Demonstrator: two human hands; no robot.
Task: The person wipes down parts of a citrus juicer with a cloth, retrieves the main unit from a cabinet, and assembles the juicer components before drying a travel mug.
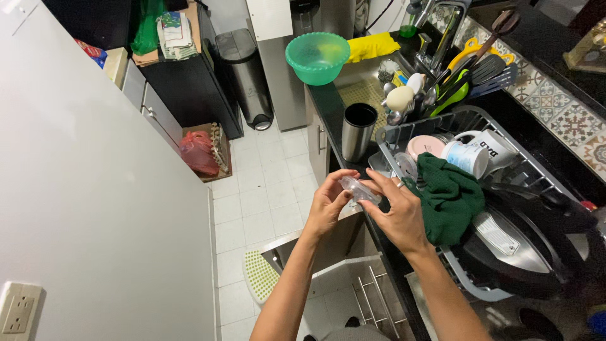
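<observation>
Both hands, the left hand [328, 203] and right hand [399, 215], grip a small clear plastic lid [358, 189] over the desk [329, 107] edge, its long axis running from upper left to lower right. Just beside it, the grey dish rack [505, 189] holds a green cloth [449, 196], white mugs [480, 151] and a dark pan [536, 240]. Farther back stand a steel tumbler [358, 131] and an empty green bowl [317, 57]

Clear glossy plastic lid [360, 189], brushed metal tumbler [358, 132], soft green cloth [449, 196].

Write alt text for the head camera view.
Two bare hands, left hand and right hand, hold a small clear plastic lid between them beside a dish rack with a green cloth. A steel tumbler and green bowl stand on the dark counter.
</observation>
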